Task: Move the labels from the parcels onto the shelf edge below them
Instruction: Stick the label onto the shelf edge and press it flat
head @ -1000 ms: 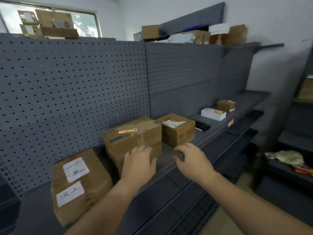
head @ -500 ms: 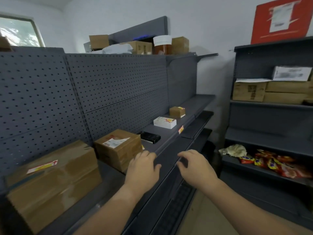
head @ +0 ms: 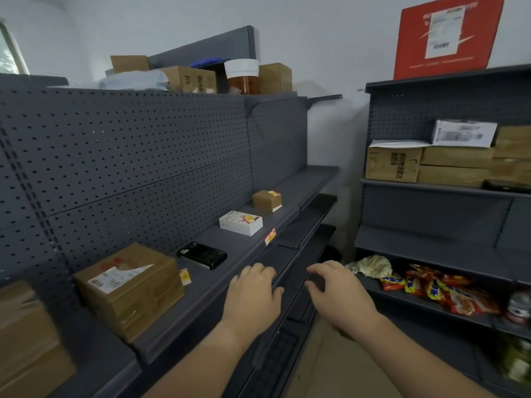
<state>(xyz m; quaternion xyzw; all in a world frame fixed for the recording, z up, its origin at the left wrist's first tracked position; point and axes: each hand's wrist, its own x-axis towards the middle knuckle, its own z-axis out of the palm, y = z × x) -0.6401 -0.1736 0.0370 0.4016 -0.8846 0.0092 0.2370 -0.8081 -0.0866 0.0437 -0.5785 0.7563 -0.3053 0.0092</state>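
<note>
**shelfwatcher:** ok so your left hand (head: 253,297) sits at about 6 o'clock, fingers loosely curled, empty, knuckles right over the front lip of the shelf edge (head: 218,297). Your right hand (head: 339,291) is just beside it at 5 o'clock, out past the lip over the aisle, fingers curled down, nothing in it either as far as I can see. Small gap between the two.

**boxgremlin:** and the labels?

**shelfwatcher:** going left to right: cardboard parcel (head: 129,288) at 8 o'clock has a yellow-red label (head: 184,277) at its right side, then a black box (head: 202,255), bare shelf, a white box (head: 240,222) with a label on top (head: 249,218), one label (head: 270,236) already on the lip below it, and a small brown box (head: 266,200) labelled on top (head: 273,193).

**boxgremlin:** anything blocking you?

**shelfwatcher:** not really, open lip runs toward 1 o'clock. Big carton (head: 26,340) at 9 o'clock is blurred and cut off. Label text is unreadable.
</note>
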